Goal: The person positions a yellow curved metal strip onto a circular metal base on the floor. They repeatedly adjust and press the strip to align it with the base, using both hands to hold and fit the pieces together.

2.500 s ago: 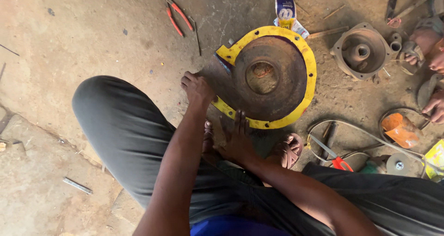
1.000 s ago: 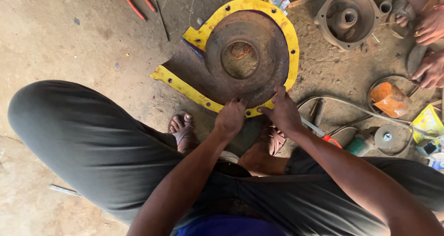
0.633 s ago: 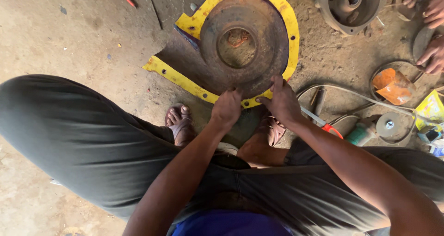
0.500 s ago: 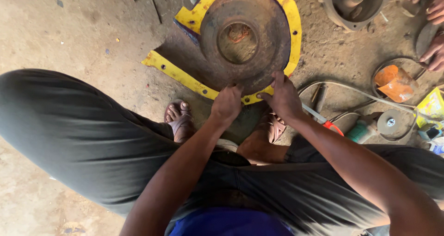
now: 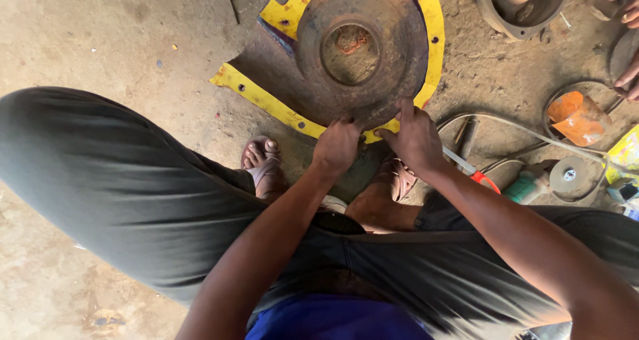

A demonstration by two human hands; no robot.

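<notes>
A rusty round pump casing (image 5: 363, 47) with a yellow rim (image 5: 432, 20) and a yellow straight flange (image 5: 266, 100) lies on the dirt floor in front of me. My left hand (image 5: 336, 143) grips its near edge with curled fingers. Beside it, my right hand (image 5: 414, 137) holds the same near edge, thumb on top of the rusty face. My knees in dark trousers spread to either side, and my sandalled feet (image 5: 266, 167) rest just below the casing.
A grey metal housing (image 5: 526, 3) sits at the top right, next to another person's fingers (image 5: 626, 13). An orange plastic piece (image 5: 576, 117), a hose (image 5: 506, 130), a green angle grinder (image 5: 552, 180) and a red-handled tool (image 5: 476, 173) lie at the right.
Both hands have come together on the casing's near edge, and the casing has shifted and turned. The view has dropped closer, so the pliers at the top left have left the frame.
</notes>
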